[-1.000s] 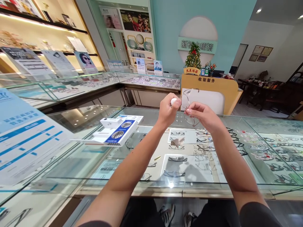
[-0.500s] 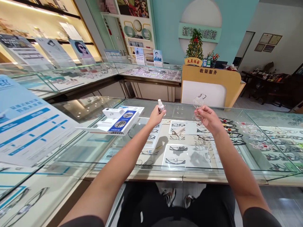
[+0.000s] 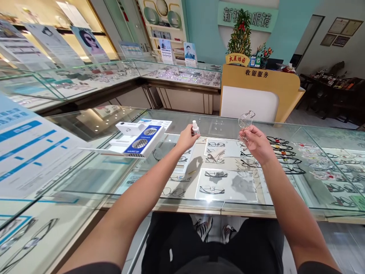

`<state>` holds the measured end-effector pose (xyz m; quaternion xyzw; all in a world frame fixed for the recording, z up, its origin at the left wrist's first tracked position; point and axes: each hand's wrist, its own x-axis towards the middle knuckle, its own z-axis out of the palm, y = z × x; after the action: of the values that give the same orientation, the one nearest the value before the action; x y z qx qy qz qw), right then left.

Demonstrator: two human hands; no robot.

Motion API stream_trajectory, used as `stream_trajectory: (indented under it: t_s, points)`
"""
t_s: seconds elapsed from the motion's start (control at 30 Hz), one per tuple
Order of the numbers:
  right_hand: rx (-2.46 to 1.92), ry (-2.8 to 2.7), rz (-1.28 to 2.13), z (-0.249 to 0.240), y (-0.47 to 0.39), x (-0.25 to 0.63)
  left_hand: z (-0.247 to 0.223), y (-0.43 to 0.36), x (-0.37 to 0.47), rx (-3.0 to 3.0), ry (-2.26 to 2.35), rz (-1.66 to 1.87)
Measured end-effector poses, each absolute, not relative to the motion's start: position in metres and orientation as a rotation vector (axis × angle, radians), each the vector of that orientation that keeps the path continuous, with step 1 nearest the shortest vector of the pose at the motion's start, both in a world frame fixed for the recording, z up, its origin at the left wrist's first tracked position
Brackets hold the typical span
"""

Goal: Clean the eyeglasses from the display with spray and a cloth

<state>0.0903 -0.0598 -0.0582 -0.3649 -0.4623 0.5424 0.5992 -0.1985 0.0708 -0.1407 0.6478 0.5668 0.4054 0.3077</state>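
My left hand [image 3: 186, 138] is closed around a small white spray bottle [image 3: 195, 128], held upright above the glass counter [image 3: 171, 198]. Its white top sticks up past my fingers. My right hand [image 3: 258, 142] pinches a pair of thin-rimmed clear glasses [image 3: 245, 121], raised over the counter to the right of the bottle. One lens sits above my fingertips, and part of the frame is hidden by them. Between and below my hands lies a crumpled beige cloth [image 3: 218, 155].
An opened white and blue box [image 3: 146, 141] lies left on the counter. Rows of dark glasses [image 3: 282, 154] are at the right. A large printed sheet [image 3: 25, 148] stands at the far left. Behind is a yellow cashier desk [image 3: 288, 82].
The view has tilted down slightly, so the background sits higher. Both hands keep their holds on the bottle and the glasses, with the glasses a little further right in view.
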Motion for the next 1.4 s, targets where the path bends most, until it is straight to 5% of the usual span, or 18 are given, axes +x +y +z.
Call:
stream_trajectory:
  t_s: [0.2, 0.4, 0.63, 0.73, 1.07, 1.4]
  points:
    - [-0.882, -1.084, 1.255, -0.056, -0.063, 0.087, -0.138, 0.066, -0.197, 1.705, 1.491, 1.127]
    - [-0.862, -1.076, 1.246, -0.051, -0.065, 0.089, -0.092, 0.026, -0.198, 1.949, 1.308, 1.615]
    - [-0.872, -1.083, 1.257, -0.058, -0.063, 0.087, -0.092, -0.012, -0.178, 2.631, 0.791, 0.424]
    - [-0.880, -1.092, 1.271, -0.061, -0.063, 0.085, -0.104, -0.007, -0.172, 2.667, 0.838, 0.247]
    - [-0.897, -1.082, 1.291, -0.064, -0.062, 0.080, -0.105, -0.001, -0.158, 1.889, 1.068, 0.883]
    - [-0.847, -0.910, 1.237, -0.068, -0.068, 0.058, -0.076, -0.011, -0.151, 1.277, 0.869, 1.039]
